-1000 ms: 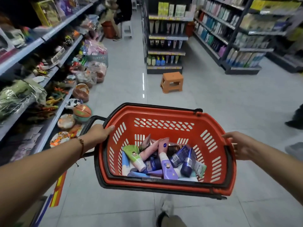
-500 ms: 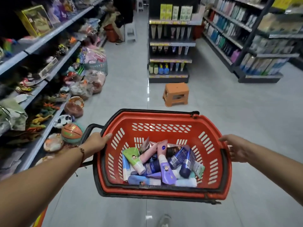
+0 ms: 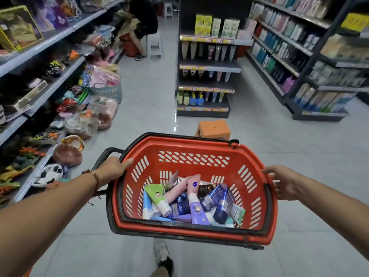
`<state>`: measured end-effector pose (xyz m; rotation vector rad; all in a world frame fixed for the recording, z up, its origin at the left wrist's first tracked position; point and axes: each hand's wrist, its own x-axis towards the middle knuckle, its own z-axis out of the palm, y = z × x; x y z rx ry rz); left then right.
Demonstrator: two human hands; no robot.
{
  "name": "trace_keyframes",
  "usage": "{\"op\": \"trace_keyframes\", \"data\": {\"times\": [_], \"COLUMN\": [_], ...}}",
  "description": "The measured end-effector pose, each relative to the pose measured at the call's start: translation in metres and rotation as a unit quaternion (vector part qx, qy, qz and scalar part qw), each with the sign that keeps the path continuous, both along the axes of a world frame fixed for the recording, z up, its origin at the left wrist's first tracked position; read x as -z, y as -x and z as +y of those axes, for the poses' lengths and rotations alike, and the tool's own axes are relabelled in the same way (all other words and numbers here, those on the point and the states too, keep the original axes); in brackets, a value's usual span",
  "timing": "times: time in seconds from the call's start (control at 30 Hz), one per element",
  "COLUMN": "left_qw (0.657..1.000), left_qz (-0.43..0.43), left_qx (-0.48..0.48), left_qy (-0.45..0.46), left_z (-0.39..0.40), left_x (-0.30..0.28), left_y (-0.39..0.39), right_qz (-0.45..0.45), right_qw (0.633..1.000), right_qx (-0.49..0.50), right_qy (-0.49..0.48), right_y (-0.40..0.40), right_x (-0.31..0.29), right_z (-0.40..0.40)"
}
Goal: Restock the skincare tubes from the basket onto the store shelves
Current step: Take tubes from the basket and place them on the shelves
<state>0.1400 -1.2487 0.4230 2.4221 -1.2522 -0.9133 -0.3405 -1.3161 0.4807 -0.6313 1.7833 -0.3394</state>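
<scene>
I carry a red plastic basket (image 3: 199, 148) with black rim and handles in front of me. Several skincare tubes (image 3: 191, 200) lie jumbled in its bottom: pink, green, purple and dark blue ones. My left hand (image 3: 111, 169) grips the basket's left rim, thumb over the edge. My right hand (image 3: 283, 181) holds the right rim, fingers curled round it. Straight ahead stands an end shelf unit (image 3: 207, 66) with rows of tubes and bottles.
An orange plastic stool (image 3: 213, 128) sits on the floor just beyond the basket, before the end shelf. Toy shelves (image 3: 46, 62) and bags of goods line the left. Toiletry shelves (image 3: 295, 47) run along the right. A person stands far up the left aisle.
I have walked forward with the basket. The end shelf and orange stool are closer, and the stool's lower part now sits behind the basket's far rim. Both hands keep their hold.
</scene>
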Motion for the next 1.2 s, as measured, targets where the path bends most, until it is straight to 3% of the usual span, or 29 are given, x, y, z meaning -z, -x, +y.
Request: {"op": "trace_keyframes", "data": {"times": [0.47,0.87,1.2], "left_qw": [1.0,0.998,0.992], "left_qz": [0.004,0.032,0.056], "left_qx": [0.014,-0.05,-0.113], "left_qy": [0.014,0.011,0.028], "left_z": [-0.288,-0.532,-0.705], "left_x": [-0.022,0.023,0.004], "left_y": [-0.116,-0.171,-0.199], "right_qz": [-0.036,-0.04,-0.018], "right_qw": [0.999,0.999,0.999], "right_qx": [0.021,-0.025,-0.037], "right_qy": [0.006,-0.027,-0.006], "right_y": [-0.11,-0.161,-0.217], "right_x": [-0.007,0.027,0.004], "right_z": [-0.278,-0.572,-0.778]}}
